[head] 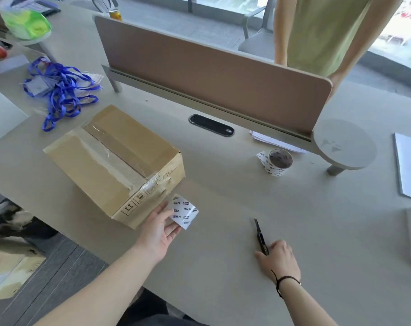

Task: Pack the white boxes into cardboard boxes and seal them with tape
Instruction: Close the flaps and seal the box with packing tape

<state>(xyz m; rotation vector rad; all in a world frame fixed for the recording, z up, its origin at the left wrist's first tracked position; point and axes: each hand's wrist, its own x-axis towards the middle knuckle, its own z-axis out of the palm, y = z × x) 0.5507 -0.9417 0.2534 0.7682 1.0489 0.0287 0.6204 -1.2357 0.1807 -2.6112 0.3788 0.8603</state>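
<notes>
Near the bench's front edge, the left hand (161, 228) pinched a cut tape strip (184, 212) beside the box (115, 161). The right hand's (278, 261) grip lay loosely on the scissors (261, 236). Pressing the strip flat across the box's loose corner seam would seal best.
</notes>
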